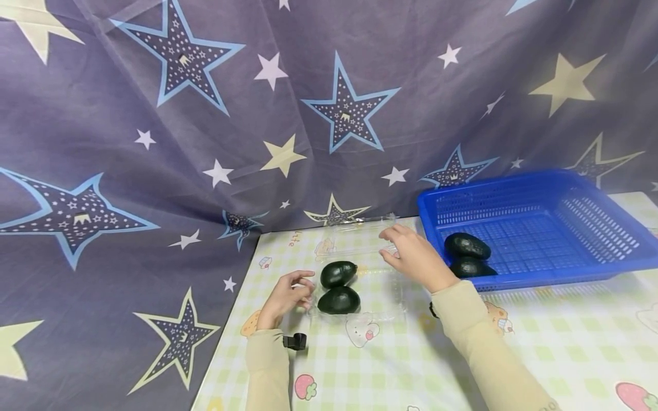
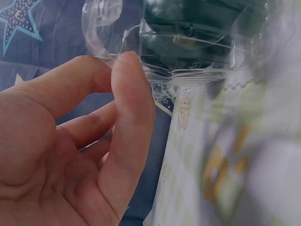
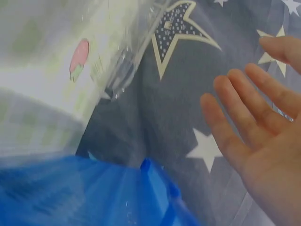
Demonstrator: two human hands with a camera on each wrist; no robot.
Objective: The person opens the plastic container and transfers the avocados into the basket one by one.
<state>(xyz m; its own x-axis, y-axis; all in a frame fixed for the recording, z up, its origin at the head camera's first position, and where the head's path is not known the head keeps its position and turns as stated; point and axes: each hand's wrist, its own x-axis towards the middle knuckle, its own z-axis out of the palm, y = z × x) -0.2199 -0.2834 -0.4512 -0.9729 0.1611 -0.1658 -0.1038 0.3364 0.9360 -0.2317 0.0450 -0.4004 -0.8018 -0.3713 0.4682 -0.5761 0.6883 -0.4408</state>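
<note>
An open clear plastic clamshell box (image 1: 380,311) lies on the table with two dark green avocados in its base, the upper avocado (image 1: 338,274) and the lower avocado (image 1: 339,300). Its see-through lid (image 1: 354,242) is folded back toward the curtain. Beside the base's left end is my left hand (image 1: 288,297), fingers loosely bent. In the left wrist view a fingertip (image 2: 127,61) is right at the plastic rim, under the avocado's dark end. My right hand (image 1: 416,258) hovers by the lid's right end; in the right wrist view its fingers are spread and hold nothing.
A blue plastic basket (image 1: 545,279) stands to the right, with two more avocados (image 1: 466,245) at its left end. A checked tablecloth (image 1: 390,371) covers the table. Behind it hangs a dark curtain (image 1: 247,171) printed with stars.
</note>
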